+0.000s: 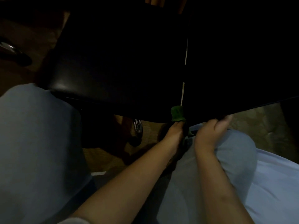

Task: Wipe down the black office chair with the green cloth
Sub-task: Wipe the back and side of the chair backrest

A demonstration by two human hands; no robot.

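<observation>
Beneath smooth black chair [113, 62]: crumpled green cloth [177, 114] in left fingers [176, 126], right fingers [210, 123] around its edge.

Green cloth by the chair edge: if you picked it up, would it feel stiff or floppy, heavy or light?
Probably floppy: the green cloth is bunched and creased above the left hand that holds it. Likely light, since one hand alone carries it. The picture is too dark to judge how slippery it is.

One black chair [113, 65], one green cloth [177, 114], two hands [174, 133] [207, 135]
</observation>
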